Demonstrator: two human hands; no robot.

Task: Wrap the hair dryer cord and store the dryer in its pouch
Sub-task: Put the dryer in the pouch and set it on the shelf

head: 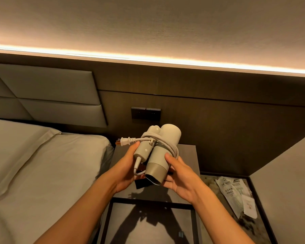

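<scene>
A cream hair dryer (165,138) with its handle folded against the barrel is held up over the nightstand. Its white cord (173,148) is wound around barrel and handle, and the plug (126,141) sticks out to the left. My left hand (128,166) grips the folded handle, thumb by the plug. My right hand (179,170) cups the barrel near the nozzle end from the right. A dark piece (142,183), possibly the pouch, shows just below the dryer, mostly hidden by my hands.
A dark nightstand (188,155) stands under my hands, with a framed lower surface (148,221) in front. A bed with white pillows (42,155) is at the left. Wall switches (145,113) sit behind. Paper packets (236,196) lie on the floor at right.
</scene>
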